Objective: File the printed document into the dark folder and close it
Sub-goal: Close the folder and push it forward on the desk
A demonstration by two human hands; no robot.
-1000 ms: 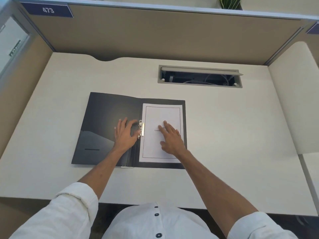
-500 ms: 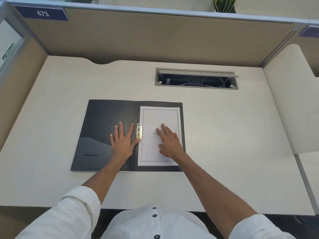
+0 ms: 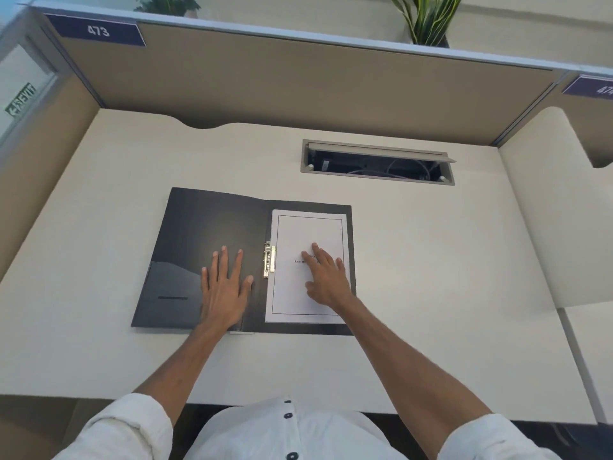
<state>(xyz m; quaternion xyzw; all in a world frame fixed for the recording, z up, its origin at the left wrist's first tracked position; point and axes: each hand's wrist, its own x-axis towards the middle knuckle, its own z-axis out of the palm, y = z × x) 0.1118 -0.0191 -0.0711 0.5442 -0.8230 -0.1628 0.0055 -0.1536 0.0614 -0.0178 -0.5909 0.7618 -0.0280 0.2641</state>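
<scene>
The dark folder [image 3: 205,227] lies open and flat on the desk. The printed document [image 3: 306,234], a white sheet with a thin black border, rests on its right half. A metal clip [image 3: 269,259] on the spine sits at the sheet's left edge. My left hand [image 3: 225,287] lies flat with fingers spread on the folder's left inner cover, just left of the clip. My right hand [image 3: 326,280] presses flat on the middle of the document and covers part of its title.
The pale desk [image 3: 431,293] is walled by tan partitions at the back and sides. An open cable tray [image 3: 378,162] with wires sits behind the folder. A plant [image 3: 426,18] stands beyond the partition. A side return [image 3: 557,227] borders the right.
My left hand has slid left off the clip and flattened on the left cover. The right hand stays on the document. The view has tilted up a little.
</scene>
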